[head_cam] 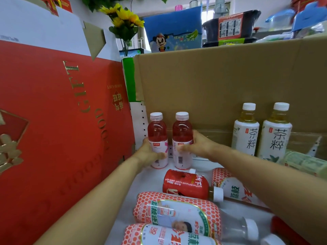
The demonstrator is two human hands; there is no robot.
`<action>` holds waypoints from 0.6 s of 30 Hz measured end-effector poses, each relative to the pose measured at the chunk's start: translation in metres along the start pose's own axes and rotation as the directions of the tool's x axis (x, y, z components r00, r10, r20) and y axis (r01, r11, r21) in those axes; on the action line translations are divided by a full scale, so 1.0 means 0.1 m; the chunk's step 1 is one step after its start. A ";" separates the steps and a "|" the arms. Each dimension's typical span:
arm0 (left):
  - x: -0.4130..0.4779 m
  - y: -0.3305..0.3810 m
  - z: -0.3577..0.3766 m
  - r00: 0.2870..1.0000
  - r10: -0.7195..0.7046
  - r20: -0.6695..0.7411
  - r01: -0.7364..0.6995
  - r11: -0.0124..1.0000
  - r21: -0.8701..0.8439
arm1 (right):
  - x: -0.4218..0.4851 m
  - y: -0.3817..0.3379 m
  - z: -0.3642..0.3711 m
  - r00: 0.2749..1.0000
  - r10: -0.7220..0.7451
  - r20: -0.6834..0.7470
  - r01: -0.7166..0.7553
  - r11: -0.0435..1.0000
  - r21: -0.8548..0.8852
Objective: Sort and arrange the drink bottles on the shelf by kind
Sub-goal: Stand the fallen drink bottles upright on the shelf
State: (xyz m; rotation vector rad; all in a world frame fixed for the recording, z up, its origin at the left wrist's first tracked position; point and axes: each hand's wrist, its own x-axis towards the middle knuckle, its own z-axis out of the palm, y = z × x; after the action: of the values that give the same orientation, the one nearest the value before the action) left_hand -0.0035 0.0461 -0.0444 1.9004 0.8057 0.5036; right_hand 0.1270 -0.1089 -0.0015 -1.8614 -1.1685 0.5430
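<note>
lowest bottle (169,236) half off-frame

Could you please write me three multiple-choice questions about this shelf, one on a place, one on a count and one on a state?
1. Where do the two white-label tea bottles stand relative to the pink drink bottles?
A. To their left
B. To their right
C. Lying in front of them

2. How many pink drink bottles stand upright?
A. One
B. Four
C. Two

3. How is the red-label bottle placed?
A. Lying on its side
B. Standing upright
C. Lifted in the air

Answers:
1 B: they stand further right, against the cardboard wall.
2 C: one is gripped by the left hand, the other by the right hand.
3 A: it lies flat in front of the pink pair, with its cap pointing right.
</note>
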 end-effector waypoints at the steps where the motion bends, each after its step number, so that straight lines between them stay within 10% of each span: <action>1: -0.06 0.04 0.01 0.999 0.001 -0.049 0.002 0.998 0.066 | -0.06 -0.03 -0.03 1.000 -0.010 0.010 0.011 0.999 -0.045; 4: -0.43 0.24 0.06 0.967 0.205 -0.152 -0.161 0.952 0.259 | -0.40 -0.11 -0.27 0.997 0.053 0.051 -0.039 0.967 -0.252; 7: -0.89 0.46 0.12 0.901 0.388 0.195 -0.433 0.835 0.341 | -0.85 -0.12 -0.57 0.960 0.215 0.180 -0.075 0.814 -0.577; 11: -0.90 0.47 0.21 0.834 0.155 0.530 -0.450 0.748 0.489 | -1.17 0.04 -0.70 0.895 0.422 0.144 -0.147 0.583 -0.799; 18: -0.79 0.63 0.21 0.793 -0.105 0.600 -0.350 0.728 0.590 | -1.07 0.28 -0.58 0.900 0.433 0.053 -0.253 0.617 -0.745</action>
State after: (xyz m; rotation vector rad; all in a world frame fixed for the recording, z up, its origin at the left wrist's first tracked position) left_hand -0.0246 -0.0436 0.0028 2.6047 0.4316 -0.4125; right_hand 0.1326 -0.2340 -0.0019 -2.8298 -1.2883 0.5591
